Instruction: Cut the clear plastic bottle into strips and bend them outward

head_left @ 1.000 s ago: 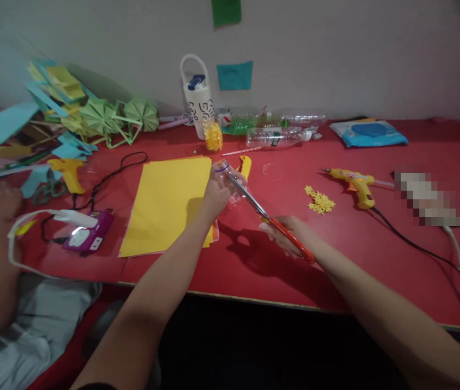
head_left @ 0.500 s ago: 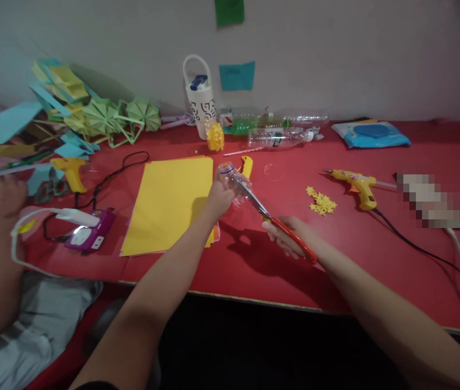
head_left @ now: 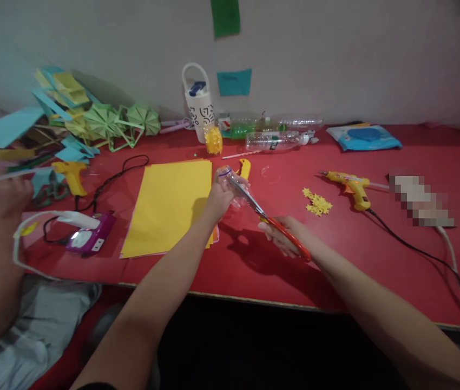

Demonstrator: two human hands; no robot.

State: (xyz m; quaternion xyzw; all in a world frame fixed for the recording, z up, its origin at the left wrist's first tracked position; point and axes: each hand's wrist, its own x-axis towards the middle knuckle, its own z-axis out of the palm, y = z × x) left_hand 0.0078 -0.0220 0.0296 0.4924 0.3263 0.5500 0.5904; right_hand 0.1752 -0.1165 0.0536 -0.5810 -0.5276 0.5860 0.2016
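My left hand (head_left: 221, 197) is closed around a clear plastic bottle piece (head_left: 225, 173) with a purple ring near its end. In my right hand (head_left: 281, 235) is a pair of scissors (head_left: 289, 238) with red handles, the blades pointing up and left. The blades lie against the clear plastic; whether they are cutting into it I cannot tell. Just behind the plastic lies a yellow-handled tool (head_left: 245, 168), partly hidden. A stack of yellow paper (head_left: 169, 211) is on the table left of my left hand.
Small yellow stars (head_left: 318, 203) and a glue gun (head_left: 349, 187) lie to the right. Plastic bottles (head_left: 273, 141), a white tumbler (head_left: 199, 111) and a wipes pack (head_left: 363, 138) line the back. At left are a purple power socket (head_left: 92, 233) and another person's hand (head_left: 0, 195).
Both hands keep their hold, and the scissors stay against the plastic with little visible movement. The view has shifted slightly. At left, the other person's hand has moved a little.
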